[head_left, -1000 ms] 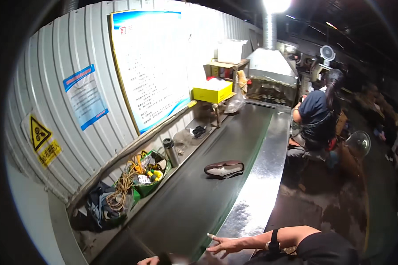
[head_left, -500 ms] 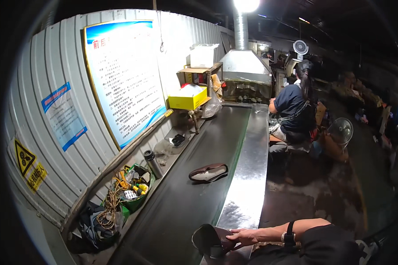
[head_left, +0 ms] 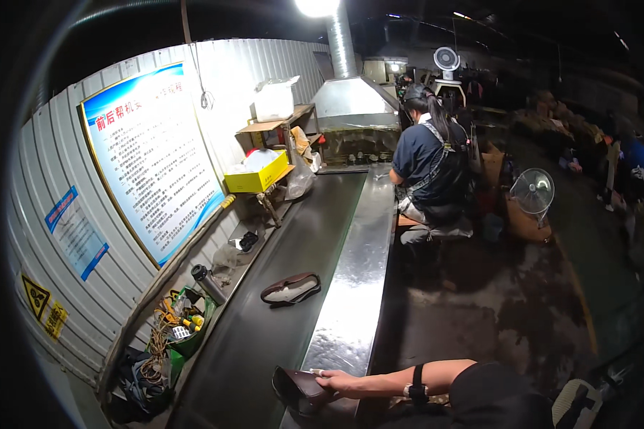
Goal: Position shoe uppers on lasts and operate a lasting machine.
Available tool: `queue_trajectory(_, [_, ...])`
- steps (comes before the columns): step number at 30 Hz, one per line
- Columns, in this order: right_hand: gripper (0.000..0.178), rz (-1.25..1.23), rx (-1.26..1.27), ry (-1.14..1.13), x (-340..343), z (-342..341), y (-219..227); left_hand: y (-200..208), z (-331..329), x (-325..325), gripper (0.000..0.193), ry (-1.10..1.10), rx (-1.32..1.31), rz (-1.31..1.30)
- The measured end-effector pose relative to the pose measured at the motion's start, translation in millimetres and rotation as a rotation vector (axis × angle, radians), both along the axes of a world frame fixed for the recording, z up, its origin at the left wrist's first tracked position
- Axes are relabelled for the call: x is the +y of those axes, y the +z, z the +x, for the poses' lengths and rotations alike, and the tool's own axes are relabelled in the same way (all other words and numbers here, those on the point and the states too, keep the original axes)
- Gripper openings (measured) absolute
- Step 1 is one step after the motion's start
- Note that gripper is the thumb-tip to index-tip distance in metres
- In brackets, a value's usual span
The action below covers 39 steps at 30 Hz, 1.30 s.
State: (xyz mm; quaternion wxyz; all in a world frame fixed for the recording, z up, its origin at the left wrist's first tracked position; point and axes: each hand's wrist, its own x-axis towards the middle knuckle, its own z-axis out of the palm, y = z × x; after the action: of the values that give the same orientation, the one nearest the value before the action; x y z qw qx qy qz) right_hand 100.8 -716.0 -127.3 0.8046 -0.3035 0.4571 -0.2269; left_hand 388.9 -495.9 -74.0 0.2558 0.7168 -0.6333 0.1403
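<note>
My left hand [head_left: 338,384] comes in from the lower right and is closed on one end of a dark brown shoe [head_left: 302,390]. Tilted, that shoe hangs over the near part of the belt, by the metal strip's edge. The fingers lie along its upper edge; their far sides are hidden. A band circles the wrist. Farther up the dark conveyor belt [head_left: 247,332] lies a second brown shoe [head_left: 291,289] with a pale lining, apart from my hand. My right hand is out of the picture.
A shiny metal strip [head_left: 350,286] borders the belt. Left of it stand a dark flask [head_left: 207,283], a green bin [head_left: 186,343] of tools and cords, and a yellow box [head_left: 257,176]. A seated co-worker [head_left: 429,157] and a standing fan [head_left: 533,193] are on the right.
The view has swung to the right, so the surroundings sit farther left in the picture. My left hand keeps its hold on the shoe, which is now tipped more steeply.
</note>
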Motion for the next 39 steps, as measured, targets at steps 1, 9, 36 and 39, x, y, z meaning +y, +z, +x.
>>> queue_trajectory(1, [0.053,0.017,-0.003,-0.003,0,2,0,0,-23,-6,0.037,-0.025,-0.002,0.026])
queue_trajectory(9, [0.028,-0.327,-0.116,-0.173,-7,-1,27,-50,-135,-53,0.041,-0.295,0.044,0.082])
queue_trajectory(36, [0.037,-0.570,-0.706,0.016,37,-12,114,142,-153,-47,0.043,-0.320,2.006,-0.127])
queue_trajectory(39, [0.038,-0.564,-0.677,0.031,41,-7,114,136,-150,-47,0.041,-0.217,1.899,-0.098])
